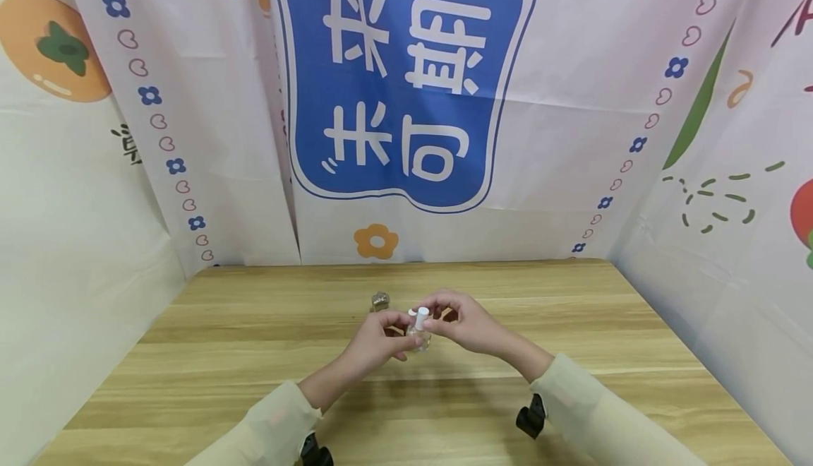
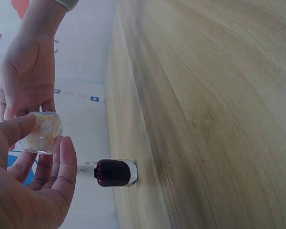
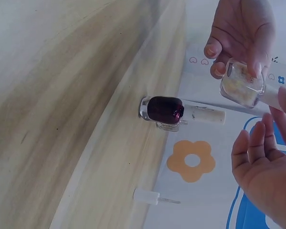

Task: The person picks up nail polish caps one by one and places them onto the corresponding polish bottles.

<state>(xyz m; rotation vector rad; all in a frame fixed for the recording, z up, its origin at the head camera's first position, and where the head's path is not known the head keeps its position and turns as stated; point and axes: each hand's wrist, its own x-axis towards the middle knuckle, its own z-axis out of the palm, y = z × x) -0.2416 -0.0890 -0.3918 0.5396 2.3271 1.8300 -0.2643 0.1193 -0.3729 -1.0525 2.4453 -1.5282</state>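
Observation:
My left hand (image 1: 375, 335) grips a clear nail polish bottle (image 3: 239, 85) with yellowish contents, its thumb and fingers on opposite sides of the glass. The bottle is held up off the table. On its white cap (image 1: 422, 318), the thumb and fingertips of my right hand (image 1: 466, 321) pinch from the right; the cap sits at the bottle's neck. In the left wrist view the right hand (image 2: 31, 76) hides that cap. A dark red nail polish bottle (image 3: 165, 110) with a white cap stands upright on the table beyond the hands.
Another clear bottle (image 3: 169, 126) is partly hidden behind the dark red one. A loose white cap with a brush (image 3: 147, 196) stands brush-up on the wooden table (image 1: 254, 353). A small shiny item (image 1: 380, 301) lies beyond the left hand. Printed cloth (image 1: 552, 134) hangs behind.

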